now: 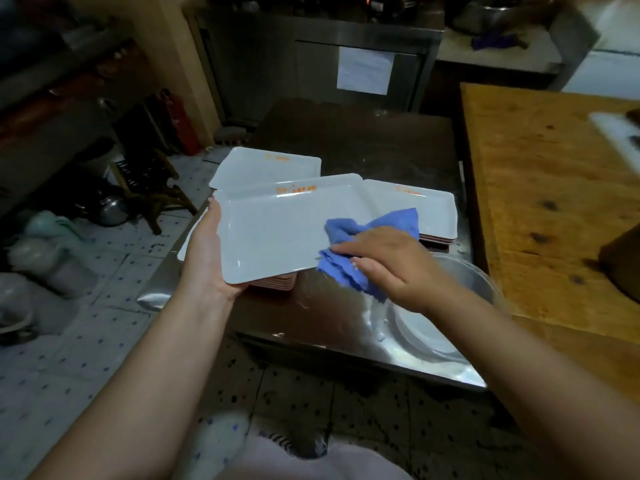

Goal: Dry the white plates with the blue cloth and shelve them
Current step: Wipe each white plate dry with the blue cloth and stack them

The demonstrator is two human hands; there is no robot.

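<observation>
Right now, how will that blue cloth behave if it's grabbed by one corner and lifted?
Probably floppy: the blue cloth lies bunched and folded under the right hand on the plate. Likely light, since it drapes over the plate's edge. Unlikely to slip, as its surface looks fuzzy.

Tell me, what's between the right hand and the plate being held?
The blue cloth, in the head view: the right hand presses it onto the white plate.

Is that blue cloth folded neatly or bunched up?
Bunched up: the blue cloth lies crumpled under the right hand, pressed on the held plate.
</observation>
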